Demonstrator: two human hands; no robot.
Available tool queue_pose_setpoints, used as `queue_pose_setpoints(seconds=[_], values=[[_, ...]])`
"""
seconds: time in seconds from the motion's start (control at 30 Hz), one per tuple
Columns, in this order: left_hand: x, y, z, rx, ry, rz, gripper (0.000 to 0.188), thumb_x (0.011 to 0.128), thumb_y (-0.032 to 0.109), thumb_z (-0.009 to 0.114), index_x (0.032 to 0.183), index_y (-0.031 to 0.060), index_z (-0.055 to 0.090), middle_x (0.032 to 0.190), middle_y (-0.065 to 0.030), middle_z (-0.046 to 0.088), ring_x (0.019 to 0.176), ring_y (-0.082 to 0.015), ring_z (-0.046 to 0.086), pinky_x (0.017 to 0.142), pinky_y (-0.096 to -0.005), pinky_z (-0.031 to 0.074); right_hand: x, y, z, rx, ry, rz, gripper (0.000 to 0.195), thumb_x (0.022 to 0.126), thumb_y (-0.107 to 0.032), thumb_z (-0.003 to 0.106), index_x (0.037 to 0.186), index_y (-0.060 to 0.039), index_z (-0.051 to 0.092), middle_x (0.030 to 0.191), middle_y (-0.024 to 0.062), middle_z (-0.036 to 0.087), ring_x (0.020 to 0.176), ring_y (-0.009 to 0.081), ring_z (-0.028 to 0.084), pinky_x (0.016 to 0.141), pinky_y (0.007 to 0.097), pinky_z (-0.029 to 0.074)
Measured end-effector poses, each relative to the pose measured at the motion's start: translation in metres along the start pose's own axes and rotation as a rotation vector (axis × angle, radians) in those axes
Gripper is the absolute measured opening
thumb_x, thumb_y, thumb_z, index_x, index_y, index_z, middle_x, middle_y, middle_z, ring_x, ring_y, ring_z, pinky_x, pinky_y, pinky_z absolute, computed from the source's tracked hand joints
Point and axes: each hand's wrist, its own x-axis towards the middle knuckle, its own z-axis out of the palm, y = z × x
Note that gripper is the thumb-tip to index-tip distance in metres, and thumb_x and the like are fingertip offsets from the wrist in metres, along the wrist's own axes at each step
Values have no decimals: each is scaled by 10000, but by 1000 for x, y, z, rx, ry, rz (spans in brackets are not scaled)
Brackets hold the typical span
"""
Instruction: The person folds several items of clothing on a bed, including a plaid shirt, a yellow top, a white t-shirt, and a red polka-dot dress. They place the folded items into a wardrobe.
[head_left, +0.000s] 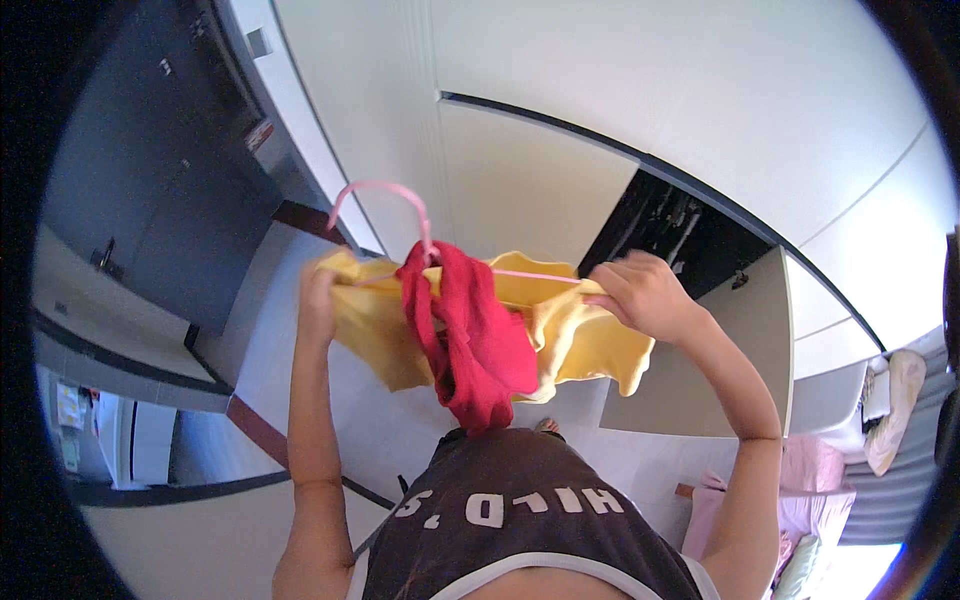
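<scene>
A pink clothes hanger (390, 187) is held out in front of me, hook pointing up and away. Yellow clothing (600, 341) spreads along its bar, and a red garment (484, 330) drapes over the middle, just below the hook. My left hand (321, 296), blurred, grips the yellow fabric at the hanger's left end. At the opposite end, my right hand (645, 292) pinches the yellow fabric by the tip of the bar. The red cloth hides part of the hanger's centre.
Ahead stands a pale wardrobe (540, 165); one low door (705, 360) is swung open onto a dark interior (675, 225). A dark door (165, 165) is at left. Lower right are a pink-covered piece of furniture (817, 502) and a white bin-like container (825, 405).
</scene>
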Motion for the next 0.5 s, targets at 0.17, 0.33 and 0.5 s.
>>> queue_pose_setpoints(seconds=[0.17, 0.33, 0.5], values=[[45, 20, -9, 553, -527, 138, 138, 748, 130, 546, 778, -4, 547, 750, -40, 550, 687, -105, 480, 621, -267, 404, -26, 4, 13, 130, 213, 105, 173, 788, -221, 598, 812, -59, 543, 625, 87, 539, 548, 254, 572, 476, 349, 450], [52, 23, -25, 297, -732, -5, 242, 727, 155, 651, 916, 14, 592, 856, -46, 548, 795, -147, 555, 695, -269, 447, -71, 3, 15, 241, 272, 343, 52, 778, -60, 572, 816, -31, 552, 629, 116, 527, 531, 281, 549, 481, 340, 434], [57, 7, -9, 758, -566, 409, 209, 787, 116, 612, 983, 43, 611, 833, -63, 531, 735, -181, 556, 635, -275, 456, -93, -5, 17, 238, 297, 456, 29, 786, -44, 552, 794, -23, 535, 611, 125, 505, 513, 287, 531, 487, 343, 418]])
